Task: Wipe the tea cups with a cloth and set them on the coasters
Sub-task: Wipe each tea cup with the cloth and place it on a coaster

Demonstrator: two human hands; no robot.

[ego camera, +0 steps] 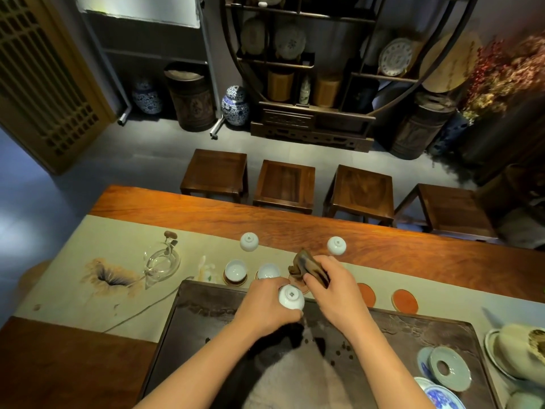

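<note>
The left hand (265, 308) grips a small white porcelain tea cup (291, 297) turned bottom-up, fingers wrapped round its wall, above the dark carved tea tray (206, 305) on the wooden worktop (413, 246). Just beside it, the right hand (336, 287) pinches a bunched brown cloth (306, 265), apart from the cup. Beyond the left hand, two white cups stand upright on round coasters (235, 280). To the right of the right hand lie two bare orange coasters (404, 301). Farther off, two inverted white cups (249, 241) sit on the beige runner (88, 240).
</note>
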